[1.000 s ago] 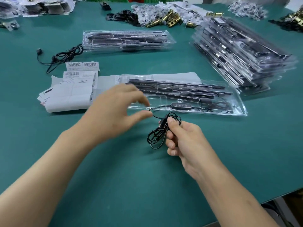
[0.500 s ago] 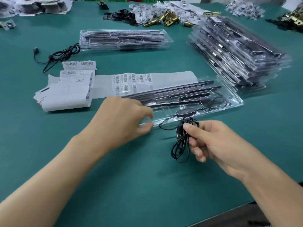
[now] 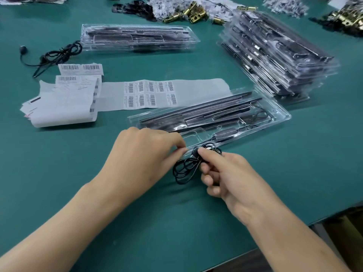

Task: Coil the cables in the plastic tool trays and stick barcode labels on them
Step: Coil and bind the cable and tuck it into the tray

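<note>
On a green worktop (image 3: 157, 222), the right hand (image 3: 231, 173) pinches a small coil of thin black cable (image 3: 184, 168) between thumb and forefinger, its other fingers curled under. The coil is just in front of the near edge of a long clear plastic tray (image 3: 191, 136) of dark tools. The left hand (image 3: 145, 154) has its fingertips drawn together at that same edge, beside the coil; whether they grip anything I cannot tell. A white sheet of barcode labels (image 3: 149, 93) lies just behind the tray.
</note>
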A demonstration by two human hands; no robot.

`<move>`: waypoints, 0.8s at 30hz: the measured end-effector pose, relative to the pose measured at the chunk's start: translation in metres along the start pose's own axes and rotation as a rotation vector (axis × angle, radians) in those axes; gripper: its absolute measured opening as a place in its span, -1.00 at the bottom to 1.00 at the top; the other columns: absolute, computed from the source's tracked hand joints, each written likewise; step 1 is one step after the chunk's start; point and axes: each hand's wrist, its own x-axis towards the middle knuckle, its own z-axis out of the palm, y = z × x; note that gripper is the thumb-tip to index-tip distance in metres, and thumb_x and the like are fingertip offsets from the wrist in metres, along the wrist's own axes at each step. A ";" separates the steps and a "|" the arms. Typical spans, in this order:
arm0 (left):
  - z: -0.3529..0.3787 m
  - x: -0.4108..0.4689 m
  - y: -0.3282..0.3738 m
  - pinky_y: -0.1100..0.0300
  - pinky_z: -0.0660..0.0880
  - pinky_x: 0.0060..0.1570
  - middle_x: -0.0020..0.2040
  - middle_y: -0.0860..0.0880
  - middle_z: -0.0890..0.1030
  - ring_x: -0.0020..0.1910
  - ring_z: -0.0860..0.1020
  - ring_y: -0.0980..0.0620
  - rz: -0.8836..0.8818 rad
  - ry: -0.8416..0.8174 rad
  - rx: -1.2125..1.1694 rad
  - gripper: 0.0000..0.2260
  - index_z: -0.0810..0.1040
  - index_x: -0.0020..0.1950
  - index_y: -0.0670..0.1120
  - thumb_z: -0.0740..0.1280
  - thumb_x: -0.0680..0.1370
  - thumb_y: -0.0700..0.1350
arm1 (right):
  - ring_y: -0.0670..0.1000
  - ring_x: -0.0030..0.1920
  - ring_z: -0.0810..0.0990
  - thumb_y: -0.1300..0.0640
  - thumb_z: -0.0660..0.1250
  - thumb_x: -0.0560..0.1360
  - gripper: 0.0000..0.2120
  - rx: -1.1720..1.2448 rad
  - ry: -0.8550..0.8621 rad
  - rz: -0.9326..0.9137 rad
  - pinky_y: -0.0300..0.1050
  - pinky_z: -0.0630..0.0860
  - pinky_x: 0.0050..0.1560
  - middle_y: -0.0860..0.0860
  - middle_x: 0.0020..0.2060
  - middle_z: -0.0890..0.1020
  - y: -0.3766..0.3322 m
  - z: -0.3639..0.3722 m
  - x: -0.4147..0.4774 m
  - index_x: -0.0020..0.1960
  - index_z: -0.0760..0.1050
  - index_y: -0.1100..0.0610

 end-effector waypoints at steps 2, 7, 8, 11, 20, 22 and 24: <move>-0.001 0.001 0.000 0.04 0.52 -0.41 -0.33 0.08 0.68 -0.43 0.58 -0.08 -0.022 0.000 -0.023 -0.89 0.71 -0.15 0.06 0.44 0.54 0.02 | -0.10 -0.51 0.44 0.07 0.46 0.55 -0.81 -0.022 0.025 -0.010 -0.29 0.26 -0.60 -0.04 -0.41 0.56 0.000 0.002 0.002 -0.17 0.54 0.11; 0.000 0.003 0.001 0.11 0.45 -0.34 -0.34 0.09 0.66 -0.42 0.45 -0.03 -0.089 -0.035 -0.062 -0.86 0.71 -0.13 0.11 0.38 0.54 0.08 | -0.07 -0.53 0.46 0.08 0.46 0.56 -0.83 -0.106 0.054 -0.050 -0.25 0.32 -0.58 -0.01 -0.40 0.62 0.000 0.004 0.004 -0.14 0.59 0.15; 0.000 0.003 0.001 0.12 0.44 -0.33 -0.34 0.09 0.66 -0.41 0.45 -0.03 -0.099 -0.037 -0.065 -0.86 0.71 -0.13 0.11 0.38 0.54 0.08 | -0.07 -0.53 0.45 0.08 0.46 0.56 -0.83 -0.111 0.054 -0.048 -0.24 0.33 -0.58 0.00 -0.39 0.63 0.000 0.005 0.004 -0.15 0.59 0.15; 0.001 0.003 0.004 0.13 0.40 -0.31 -0.40 0.08 0.59 -0.37 0.54 -0.08 -0.126 -0.037 -0.059 -0.88 0.72 -0.12 0.10 0.41 0.55 0.07 | -0.07 -0.53 0.45 0.09 0.44 0.58 -0.83 -0.095 0.035 -0.031 -0.23 0.37 -0.56 0.02 -0.38 0.63 -0.001 0.005 0.004 -0.13 0.60 0.16; -0.002 0.004 0.007 0.07 0.50 -0.28 -0.50 0.14 0.31 -0.36 0.52 -0.10 -0.229 -0.109 -0.063 -0.80 0.70 -0.07 0.14 0.33 0.55 0.17 | -0.06 -0.52 0.50 0.10 0.35 0.65 -0.81 -0.115 -0.020 -0.037 -0.21 0.47 -0.48 0.06 -0.38 0.65 -0.003 0.009 0.002 -0.10 0.55 0.17; -0.002 0.004 0.008 0.06 0.49 -0.27 -0.50 0.13 0.31 -0.35 0.53 -0.09 -0.236 -0.126 -0.057 -0.76 0.70 -0.06 0.14 0.27 0.55 0.19 | -0.06 -0.51 0.53 0.09 0.32 0.67 -0.80 -0.141 -0.042 -0.038 -0.21 0.50 -0.46 0.09 -0.36 0.68 -0.004 0.009 0.001 -0.06 0.53 0.19; -0.002 0.005 0.009 0.07 0.49 -0.26 -0.50 0.12 0.32 -0.32 0.55 -0.10 -0.241 -0.144 -0.045 -0.73 0.70 -0.04 0.14 0.24 0.54 0.21 | -0.05 -0.51 0.56 0.09 0.29 0.68 -0.79 -0.151 -0.061 -0.035 -0.21 0.51 -0.46 0.10 -0.36 0.69 -0.006 0.008 0.000 -0.07 0.51 0.18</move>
